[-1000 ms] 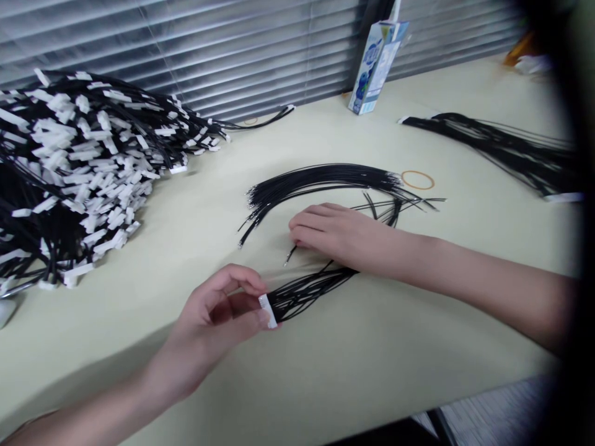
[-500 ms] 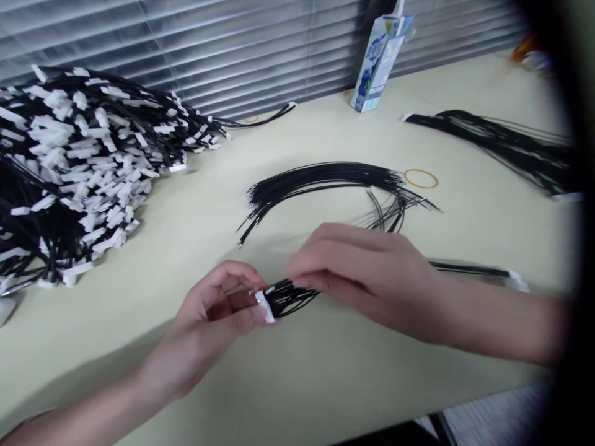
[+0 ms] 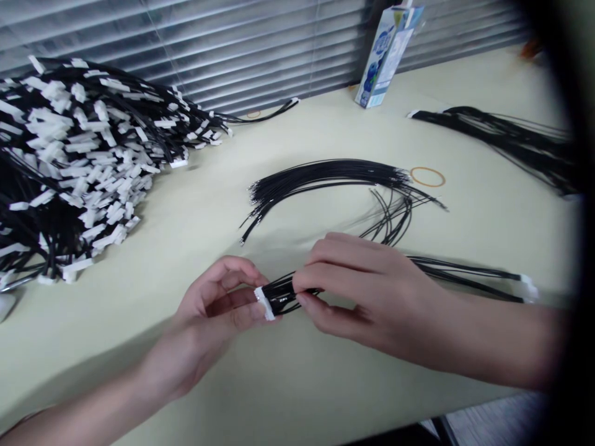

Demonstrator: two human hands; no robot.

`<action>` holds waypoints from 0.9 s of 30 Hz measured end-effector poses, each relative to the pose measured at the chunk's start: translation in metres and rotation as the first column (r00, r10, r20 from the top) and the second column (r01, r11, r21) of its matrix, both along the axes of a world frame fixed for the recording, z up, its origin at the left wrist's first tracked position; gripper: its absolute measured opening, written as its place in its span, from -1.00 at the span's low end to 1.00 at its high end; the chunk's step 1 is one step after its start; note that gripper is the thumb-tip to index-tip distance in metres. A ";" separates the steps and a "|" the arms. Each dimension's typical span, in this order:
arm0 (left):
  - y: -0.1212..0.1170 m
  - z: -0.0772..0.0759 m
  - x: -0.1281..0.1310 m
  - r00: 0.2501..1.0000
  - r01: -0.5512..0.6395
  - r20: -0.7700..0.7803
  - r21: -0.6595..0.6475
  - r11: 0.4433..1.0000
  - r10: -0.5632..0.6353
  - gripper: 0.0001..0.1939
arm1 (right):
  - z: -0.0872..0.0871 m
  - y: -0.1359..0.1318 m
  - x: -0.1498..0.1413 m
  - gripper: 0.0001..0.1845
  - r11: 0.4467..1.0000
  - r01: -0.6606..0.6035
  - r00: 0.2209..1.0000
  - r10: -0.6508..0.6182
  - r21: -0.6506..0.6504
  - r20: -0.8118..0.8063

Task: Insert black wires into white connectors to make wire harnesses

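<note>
Between thumb and fingers, my left hand [image 3: 223,316] holds a white plug connector [image 3: 264,303] with several black wires running out of its right side. My right hand [image 3: 357,291] is closed in a pinch on black wires [image 3: 283,296] just right of that connector. Small metal ends show among the wires close to the connector. The wires pass behind my right hand toward a second white connector [image 3: 528,289] lying to the right. Loose wires [image 3: 395,220] curl up from behind the right hand.
A bundle of black wires [image 3: 325,173] with metal ends lies ahead, beside a rubber band [image 3: 427,176]. A large heap of wired white connectors [image 3: 106,148] fills the left. Another cable bundle [image 3: 502,136] lies right. A drink carton [image 3: 388,59] stands by the blinds [image 3: 260,56].
My right hand has moved slightly right and down, its fingertips now pinching lower among the wires. The left hand keeps its hold on the connector. The view has shifted a little.
</note>
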State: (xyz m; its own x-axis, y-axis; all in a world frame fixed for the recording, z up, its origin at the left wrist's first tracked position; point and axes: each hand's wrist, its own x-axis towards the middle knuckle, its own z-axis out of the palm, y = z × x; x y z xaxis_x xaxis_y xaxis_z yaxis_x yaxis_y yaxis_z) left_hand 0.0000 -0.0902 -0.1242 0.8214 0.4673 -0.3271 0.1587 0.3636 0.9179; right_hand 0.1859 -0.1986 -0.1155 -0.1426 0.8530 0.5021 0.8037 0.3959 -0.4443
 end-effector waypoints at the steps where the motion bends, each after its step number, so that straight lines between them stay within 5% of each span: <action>1: 0.000 0.000 0.000 1.000 0.001 0.003 -0.001 1.000 -0.001 -0.80 | 0.000 0.000 0.000 -0.83 1.000 0.002 1.000 -0.002 0.000 0.004; 14: -0.001 0.001 -0.001 1.000 -0.009 0.004 -0.013 1.000 0.009 -0.79 | 0.000 0.001 0.001 -0.81 0.999 -0.021 0.999 0.020 0.028 0.034; 27: -0.001 0.001 -0.001 1.000 -0.008 -0.004 -0.018 1.000 0.008 -0.79 | 0.002 -0.001 0.008 -0.79 0.974 -0.135 0.936 0.065 0.181 0.346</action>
State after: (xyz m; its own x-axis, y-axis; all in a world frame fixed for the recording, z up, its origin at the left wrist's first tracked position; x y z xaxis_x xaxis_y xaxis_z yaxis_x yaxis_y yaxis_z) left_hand -0.0010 -0.0910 -0.1236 0.8165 0.4676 -0.3387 0.1597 0.3809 0.9107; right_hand 0.1936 -0.1999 -0.1134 -0.4115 0.7133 0.5674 0.8434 0.5340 -0.0596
